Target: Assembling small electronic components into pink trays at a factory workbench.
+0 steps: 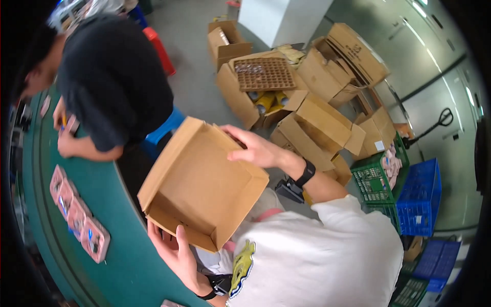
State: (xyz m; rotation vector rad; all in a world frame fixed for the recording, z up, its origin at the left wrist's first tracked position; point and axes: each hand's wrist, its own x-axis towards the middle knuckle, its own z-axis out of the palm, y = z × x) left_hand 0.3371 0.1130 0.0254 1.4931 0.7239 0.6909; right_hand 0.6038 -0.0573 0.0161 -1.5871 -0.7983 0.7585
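A shallow brown cardboard box (209, 179), with nothing inside it, is tilted up between my two hands, its raised flap on the upper left side. My left hand (176, 253) grips the lower left edge, thumb on the outer wall and fingers partly hidden beneath. At the upper right edge, my right hand (255, 148) holds the rim with the thumb over the inside. Left of the box, several pink moulded parts (76, 215) with metallic-looking pieces inside lie in a row on the green work surface (128, 245).
A co-worker (115, 84) in a dark shirt leans over the bench at upper left, hands on a small pink part. Open cartons (327, 123) and a divided cardboard insert (263, 74) stand on the floor. Green (373, 179) and blue crates (419, 197) are stacked at right.
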